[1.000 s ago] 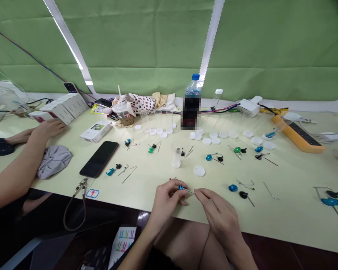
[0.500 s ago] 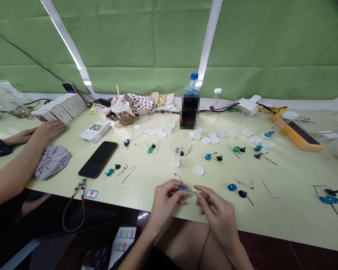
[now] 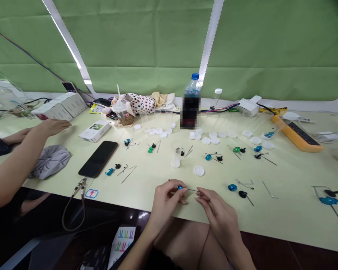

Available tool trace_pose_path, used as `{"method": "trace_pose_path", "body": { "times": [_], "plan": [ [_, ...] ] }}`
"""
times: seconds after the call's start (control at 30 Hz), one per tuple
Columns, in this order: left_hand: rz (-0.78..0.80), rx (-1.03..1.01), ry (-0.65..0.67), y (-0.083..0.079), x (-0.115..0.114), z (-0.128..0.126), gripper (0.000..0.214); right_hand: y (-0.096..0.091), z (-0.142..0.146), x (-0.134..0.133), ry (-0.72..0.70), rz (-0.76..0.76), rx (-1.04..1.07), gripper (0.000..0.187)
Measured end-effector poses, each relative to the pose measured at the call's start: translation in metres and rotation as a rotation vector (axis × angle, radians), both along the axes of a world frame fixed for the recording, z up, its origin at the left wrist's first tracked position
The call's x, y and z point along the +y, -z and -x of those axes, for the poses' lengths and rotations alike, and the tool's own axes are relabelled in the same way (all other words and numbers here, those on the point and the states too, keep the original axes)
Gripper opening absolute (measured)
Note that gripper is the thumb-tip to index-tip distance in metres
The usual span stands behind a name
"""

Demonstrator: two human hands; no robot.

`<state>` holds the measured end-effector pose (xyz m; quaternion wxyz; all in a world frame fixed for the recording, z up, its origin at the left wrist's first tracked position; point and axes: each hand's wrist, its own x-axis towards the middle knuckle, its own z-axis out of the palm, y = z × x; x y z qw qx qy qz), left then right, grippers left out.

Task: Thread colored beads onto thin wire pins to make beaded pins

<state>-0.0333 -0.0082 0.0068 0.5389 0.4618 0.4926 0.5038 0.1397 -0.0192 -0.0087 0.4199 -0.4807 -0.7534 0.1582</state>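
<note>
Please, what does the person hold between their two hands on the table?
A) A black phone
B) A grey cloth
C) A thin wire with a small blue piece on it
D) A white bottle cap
C. The left hand pinches the small blue piece on the thin wire, and the fingertips of the right hand are at the wire's far end.

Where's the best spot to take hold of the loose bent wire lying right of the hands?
Probably mid-shaft: pinch the bent wire from above, coming from the near side. It lies flat and thin, with nothing touching it, and the straight middle looks steadier than the bent end.
</note>
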Motion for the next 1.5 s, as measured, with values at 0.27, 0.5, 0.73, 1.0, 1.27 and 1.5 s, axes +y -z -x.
{"method": "trace_pose_path", "body": {
  "times": [0.27, 0.5, 0.73, 1.0, 1.27, 1.5],
  "plan": [
    [0.042, 0.013, 0.017, -0.001, 0.001, 0.000, 0.012, -0.004, -0.001, 0.002, -0.083, -0.108, -0.003, 0.023],
    [0.070, -0.003, 0.023, -0.007, 0.001, -0.001, 0.010, -0.007, 0.001, 0.004, -0.051, -0.042, 0.000, 0.022],
    [0.061, 0.000, 0.035, -0.004, 0.000, 0.000, 0.012, -0.015, 0.005, 0.006, -0.013, 0.220, -0.007, 0.030],
    [0.056, -0.059, 0.047, -0.001, 0.003, 0.002, 0.017, 0.002, 0.000, 0.005, 0.010, -0.152, -0.107, 0.030],
    [0.081, -0.063, 0.065, -0.003, 0.004, 0.003, 0.019, 0.005, -0.006, 0.004, 0.026, -0.306, -0.259, 0.036],
    [0.091, -0.084, 0.046, -0.002, 0.003, 0.002, 0.014, 0.001, -0.004, 0.006, 0.037, -0.298, -0.213, 0.039]
  ]
}}
